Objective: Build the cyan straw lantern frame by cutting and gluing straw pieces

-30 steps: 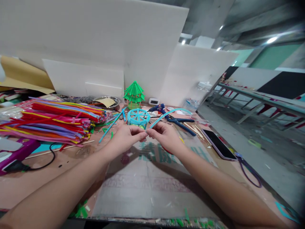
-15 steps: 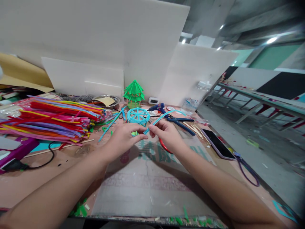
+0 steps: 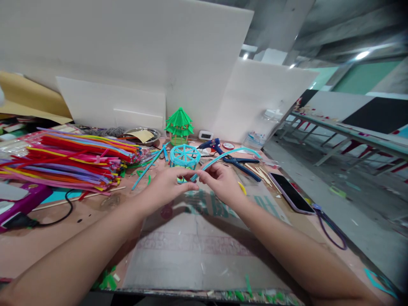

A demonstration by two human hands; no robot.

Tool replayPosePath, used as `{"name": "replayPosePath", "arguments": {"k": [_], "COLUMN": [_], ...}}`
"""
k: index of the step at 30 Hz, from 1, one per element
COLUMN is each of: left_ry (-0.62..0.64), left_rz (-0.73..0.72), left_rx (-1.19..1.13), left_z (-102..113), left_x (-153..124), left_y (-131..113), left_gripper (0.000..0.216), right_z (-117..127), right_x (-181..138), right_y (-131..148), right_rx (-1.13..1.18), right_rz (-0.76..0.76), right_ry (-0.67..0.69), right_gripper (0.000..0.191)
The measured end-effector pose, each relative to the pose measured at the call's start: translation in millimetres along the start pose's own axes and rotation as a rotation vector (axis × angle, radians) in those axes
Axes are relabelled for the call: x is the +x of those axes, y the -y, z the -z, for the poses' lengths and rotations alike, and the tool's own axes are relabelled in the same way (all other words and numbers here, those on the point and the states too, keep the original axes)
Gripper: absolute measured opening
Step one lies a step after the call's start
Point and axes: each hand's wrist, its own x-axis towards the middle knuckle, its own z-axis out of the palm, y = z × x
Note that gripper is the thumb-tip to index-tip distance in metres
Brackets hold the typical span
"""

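Observation:
A light blue pipe cleaner (image 3: pixel 234 152) arches up to the right from between my hands. Near its lower end, my right hand (image 3: pixel 219 180) pinches it between thumb and fingers. My left hand (image 3: pixel 174 180) meets that same end with its fingertips, its thumb a little below. A curved yellow piece (image 3: pixel 242 188) shows past my right wrist; the rest of it is hidden. Just behind my hands stands a light blue spoked wheel-shaped frame (image 3: pixel 185 155). Farther back is a small green model pavilion (image 3: pixel 179 123) with a tiered roof.
Bundles of coloured pipe cleaners (image 3: pixel 79 159) lie at left, near a purple tool (image 3: pixel 30 202) with a black cord. A glue gun (image 3: pixel 212 145), dark blue pliers (image 3: pixel 242 163), wooden sticks (image 3: pixel 263 175) and a phone (image 3: pixel 291 193) lie to the right. White boards (image 3: pixel 127 51) stand behind.
The pipe cleaner's free end has shifted right and sits slightly lower. A red curved piece below my right hand is out of sight; a yellow one shows by the wrist.

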Motion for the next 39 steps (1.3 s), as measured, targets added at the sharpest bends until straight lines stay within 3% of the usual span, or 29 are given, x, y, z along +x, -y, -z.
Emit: {"name": "replayPosePath", "arguments": {"k": [5, 8, 13, 17, 20, 24, 29, 34, 39], "left_ry": [0.043, 0.075, 0.099, 0.070, 0.072, 0.112, 0.121, 0.131, 0.044], "left_rz": [0.201, 0.241, 0.246, 0.272, 0.310, 0.340, 0.324, 0.249, 0.318], "left_rx": [-0.287, -0.392, -0.395, -0.298, -0.250, -0.259, -0.233, -0.265, -0.243], "left_z": [-8, -16, -24, -28, -31, -33, -35, -44, -41], "left_x": [0, 0, 1, 2, 2, 2, 1, 1, 3], "left_y": [-2, 7, 22, 33, 39, 44, 43, 45, 51], "left_gripper": [0.021, 0.024, 0.028, 0.032, 0.033, 0.036, 0.035, 0.035, 0.037], "right_z": [-4, -4, -5, -3, 9, 44, 79, 72, 65], "right_x": [-3, -4, -2, 5, 13, 12, -6, -11, -12], "right_y": [-3, -2, -8, -22, -33, -48, -68, -73, -77], "right_rx": [-0.110, -0.130, -0.165, -0.168, -0.243, -0.541, -0.787, -0.878, -0.793], "right_rz": [0.027, 0.025, 0.021, 0.064, 0.092, 0.086, -0.028, -0.070, -0.115], "right_ry": [0.000, 0.003, 0.020, 0.133, 0.192, 0.209, 0.341, 0.390, 0.269], "right_gripper": [0.029, 0.029, 0.030, 0.026, 0.020, 0.017, 0.047, 0.048, 0.069]}}
